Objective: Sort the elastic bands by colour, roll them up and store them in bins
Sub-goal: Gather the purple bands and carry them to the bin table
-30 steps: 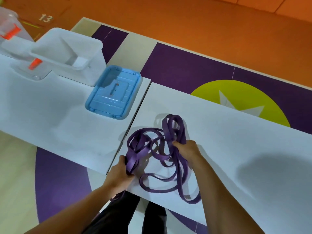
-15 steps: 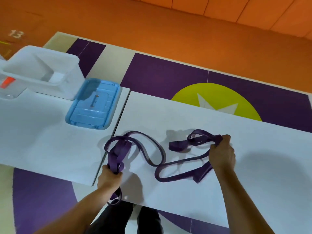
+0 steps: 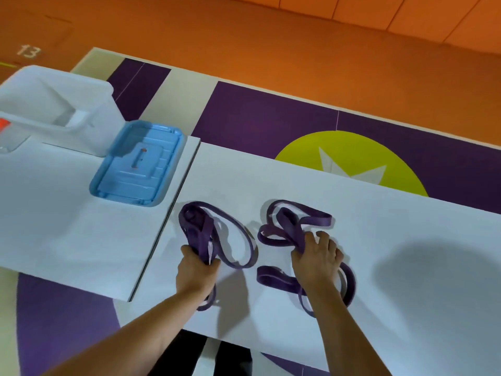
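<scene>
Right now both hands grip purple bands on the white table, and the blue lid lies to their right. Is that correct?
One detail is wrong: the head view shows the lid to the left of the bands, beside the bin. The rest holds: the left hand and right hand each grip purple bands on the white table.
</scene>
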Demonstrator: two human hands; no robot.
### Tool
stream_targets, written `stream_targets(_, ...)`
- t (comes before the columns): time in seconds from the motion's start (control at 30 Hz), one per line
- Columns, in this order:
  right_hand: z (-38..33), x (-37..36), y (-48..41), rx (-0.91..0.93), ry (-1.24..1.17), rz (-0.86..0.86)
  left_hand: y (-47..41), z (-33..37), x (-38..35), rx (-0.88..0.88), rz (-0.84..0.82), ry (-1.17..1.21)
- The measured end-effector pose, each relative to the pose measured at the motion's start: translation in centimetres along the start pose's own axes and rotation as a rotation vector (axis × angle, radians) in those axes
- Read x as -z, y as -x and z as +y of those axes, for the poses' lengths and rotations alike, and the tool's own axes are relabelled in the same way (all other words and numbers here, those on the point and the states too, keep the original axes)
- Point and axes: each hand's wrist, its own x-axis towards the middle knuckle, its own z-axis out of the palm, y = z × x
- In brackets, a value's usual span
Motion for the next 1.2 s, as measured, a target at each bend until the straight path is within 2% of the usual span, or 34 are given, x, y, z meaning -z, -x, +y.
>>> stream_targets(0.07, 0.3, -0.7, -0.8, 0.051, -0.046, -0.047, -0.7, 1.3, -1.2, 0.009, 0.016, 0.0)
stream_targets(0.17, -0.2, -0.7, -1.5, 0.116, -0.137, -0.205, -1.6, 2.0, -2.7, 0.031, 0.012, -0.056)
stream_targets(0.3, 0.1, 0.5, -1.1, 0.218, -0.153, -0.216, -2.1, 2.0, -4.1, 0.04, 0.05, -0.134)
stream_targets(0.4, 1.6, 0.4, 0.1, 0.355, -0.046, -0.255, -2.5, 2.5, -4.8, 0.02, 0.051, -0.154)
stream_targets(0.5, 2.9, -1.5, 1.0, 0.422, 0.113, -0.25, -2.3, 3.1, -5.0, -0.072, 0.047, -0.255)
stream_targets(0.63, 2.2, -1.8, 0.4, 0.405, 0.173, -0.157, -2.6, 1.8, -3.1, -0.241, 0.079, -0.394)
stream_targets(0.83, 1.6, -0.6, -0.7, 0.351, 0.194, -0.267, -3.0, -1.4, 1.3, -0.353, 0.122, -0.517)
stream_targets(1.03, 1.2, -0.6, -2.2, 0.279, 0.089, -0.167, -1.8, -3.3, 1.3, -0.301, 0.031, -0.593)
stream_targets(1.2, 0.5, -0.3, -2.6, 0.328, 0.148, -0.245, -1.7, -3.5, 0.7, -0.247, 0.062, -0.541)
